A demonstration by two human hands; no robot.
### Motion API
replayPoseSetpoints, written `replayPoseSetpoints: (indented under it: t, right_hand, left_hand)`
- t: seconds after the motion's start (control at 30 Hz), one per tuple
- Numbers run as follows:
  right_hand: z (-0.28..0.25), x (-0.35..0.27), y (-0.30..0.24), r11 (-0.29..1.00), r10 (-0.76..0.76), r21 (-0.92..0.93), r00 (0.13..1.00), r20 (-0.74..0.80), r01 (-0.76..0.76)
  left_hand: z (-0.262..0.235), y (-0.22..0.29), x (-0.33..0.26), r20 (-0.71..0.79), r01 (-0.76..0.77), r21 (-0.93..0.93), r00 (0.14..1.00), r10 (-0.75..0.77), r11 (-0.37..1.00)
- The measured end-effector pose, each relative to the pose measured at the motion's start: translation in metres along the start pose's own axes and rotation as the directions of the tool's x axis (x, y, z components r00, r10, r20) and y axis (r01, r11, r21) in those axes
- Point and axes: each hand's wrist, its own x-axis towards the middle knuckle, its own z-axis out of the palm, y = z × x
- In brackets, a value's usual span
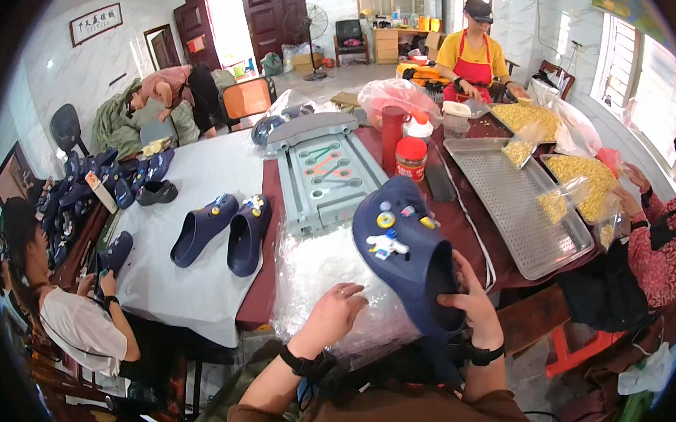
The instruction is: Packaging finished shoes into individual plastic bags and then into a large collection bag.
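Note:
My right hand (477, 311) grips a navy clog (403, 265) at its heel opening, thumb inside and fingers along the outer side. The clog's toe points away from me, its top facing up with several small charms, among them a white astronaut-like figure and a yellow ring. My left hand (334, 316) is just left of the clog, apart from it, above a stack of clear plastic bags (303, 279). Its fingers are curled in, and whatever they may hold is hidden. On the white sheet to the left lie two more navy clogs (245, 240) with charms.
A grey plastic stand (331, 169) lies beyond the bags. Right of it are a red-lidded jar (411, 158) and a perforated metal tray (520, 207). Trays of yellow pieces (584, 184) lie farther right. Other people work around the table; many clogs (67, 204) are piled at left.

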Motion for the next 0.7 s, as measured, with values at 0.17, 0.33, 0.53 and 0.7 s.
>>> replayPoseSetpoints:
  t: [0.17, 0.33, 0.53, 0.7]
  right_hand:
    - [0.021, -0.023, -0.038, 0.977, 0.059, 0.211, 0.993, -0.104, -0.036]
    - [0.014, -0.032, -0.048, 0.984, -0.002, 0.174, 0.992, -0.126, 0.024]
    - [0.008, -0.046, -0.042, 0.946, -0.014, 0.304, 0.952, -0.307, 0.112]
    - [0.005, -0.058, -0.037, 0.953, -0.231, 0.161, 0.959, -0.165, 0.257]
  left_hand:
    - [-0.013, 0.012, 0.005, -0.022, 0.044, 0.015, 0.999, -0.044, 0.999]
    - [-0.037, 0.040, 0.002, -0.133, 0.032, -0.017, 0.991, -0.034, 0.999]
    - [-0.065, 0.065, 0.001, -0.334, 0.127, -0.255, 0.919, -0.210, 0.959]
    - [-0.086, 0.036, 0.030, -0.583, 0.110, -0.136, 0.795, -0.170, 0.985]
